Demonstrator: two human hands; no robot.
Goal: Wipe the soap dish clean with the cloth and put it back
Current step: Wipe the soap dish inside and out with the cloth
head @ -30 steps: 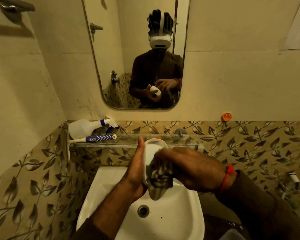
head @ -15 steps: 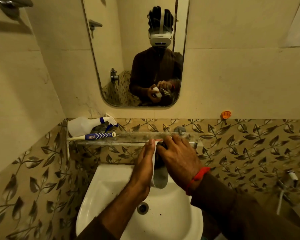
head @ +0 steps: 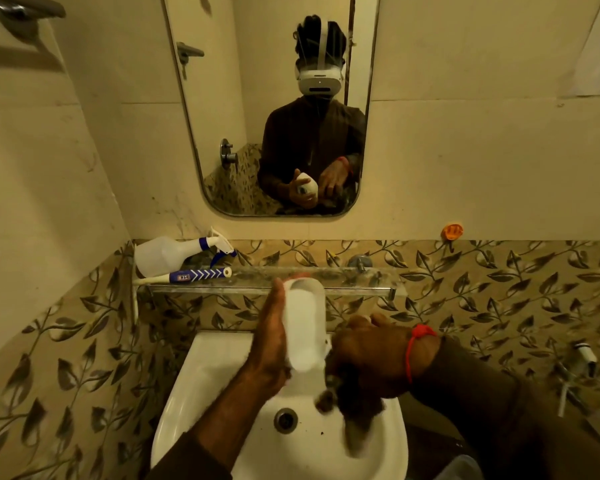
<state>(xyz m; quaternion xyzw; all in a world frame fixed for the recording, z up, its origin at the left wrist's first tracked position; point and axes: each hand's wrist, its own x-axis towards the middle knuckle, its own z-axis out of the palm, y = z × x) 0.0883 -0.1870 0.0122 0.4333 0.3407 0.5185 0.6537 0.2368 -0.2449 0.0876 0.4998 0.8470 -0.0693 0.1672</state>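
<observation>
soap dish (head: 305,327) upright in left hand (head: 269,344), above the basin (head: 222,362).

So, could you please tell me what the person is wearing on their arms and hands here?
Both hands are bare, no gloves. The right hand has a red thread band tied round the wrist, with a dark brown sleeve starting just behind it. The left hand has no band; its forearm is bare, with a dark sleeve only near the elbow.

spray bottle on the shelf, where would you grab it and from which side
Probably round the white body of the spray bottle, coming from the front and above. It lies on its side at the left end of the glass shelf, nozzle pointing right, and the toothbrush lies along its front, so come down over that.
</observation>
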